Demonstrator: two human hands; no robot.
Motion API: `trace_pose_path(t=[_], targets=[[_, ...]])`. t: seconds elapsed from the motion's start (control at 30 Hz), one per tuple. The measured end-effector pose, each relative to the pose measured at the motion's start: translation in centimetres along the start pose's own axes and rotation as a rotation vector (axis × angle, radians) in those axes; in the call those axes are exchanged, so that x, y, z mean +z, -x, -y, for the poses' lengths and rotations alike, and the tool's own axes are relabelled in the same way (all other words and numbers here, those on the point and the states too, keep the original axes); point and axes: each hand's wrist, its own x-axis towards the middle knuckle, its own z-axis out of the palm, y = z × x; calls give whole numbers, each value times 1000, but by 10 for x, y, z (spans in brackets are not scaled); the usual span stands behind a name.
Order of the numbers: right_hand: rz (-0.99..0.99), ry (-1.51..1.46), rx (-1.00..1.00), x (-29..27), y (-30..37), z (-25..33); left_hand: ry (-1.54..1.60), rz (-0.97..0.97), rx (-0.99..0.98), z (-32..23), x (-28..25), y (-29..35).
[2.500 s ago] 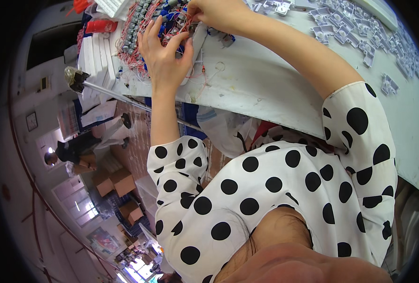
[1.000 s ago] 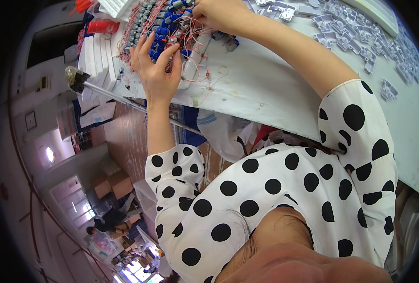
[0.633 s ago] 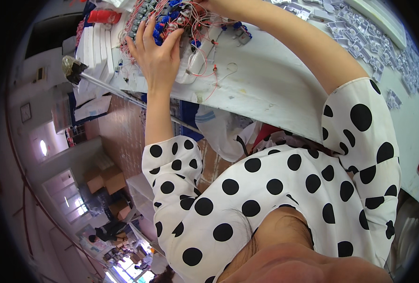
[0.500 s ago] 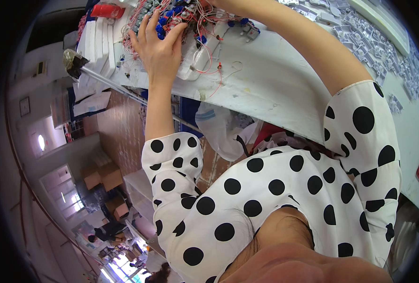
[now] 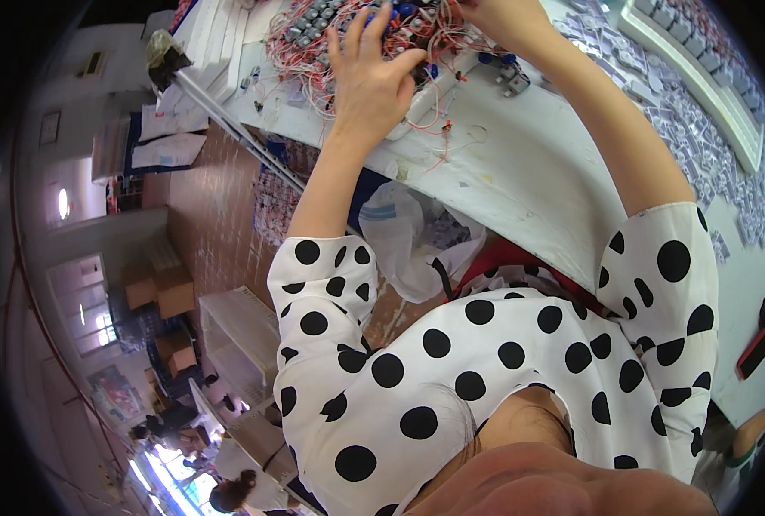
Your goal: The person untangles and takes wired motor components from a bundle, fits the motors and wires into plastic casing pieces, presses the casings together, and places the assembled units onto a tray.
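Red and white wires lay in a tangled bundle [image 5: 348, 34] at twelve o'clock on the white worktable [image 5: 520, 172], threaded with small grey and blue connectors. My left hand [image 5: 370, 82] rested on that tangle with fingers spread and loose, palm down, gripping nothing I could make out. My right hand [image 5: 494, 17] reached into the same bundle at about one o'clock, near the frame's upper edge; whether its fingers were pinched on a wire I could not tell, since they were cut off from view. A few small grey connector blocks [image 5: 507, 73] lay just beside my right wrist. Farther out at two o'clock, many little grey parts [image 5: 701, 138] were scattered over the table, next to a long white tray [image 5: 701, 77]. A crumpled clear plastic bag [image 5: 408, 232] hung below the table edge near my left forearm.
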Motion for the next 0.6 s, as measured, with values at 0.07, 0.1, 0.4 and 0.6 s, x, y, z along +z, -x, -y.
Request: trace_pose_path(t=[0.07, 0.1, 0.4, 0.6], targets=[[26, -2, -6, -4, 1, -1, 121, 43, 66, 6, 0, 1], [33, -9, -27, -5, 2, -1, 159, 50, 62, 9, -2, 3], [133, -80, 89, -16, 1, 9, 169, 19, 28, 10, -6, 5], [67, -1, -18, -12, -1, 5, -53, -47, 79, 3, -6, -1]])
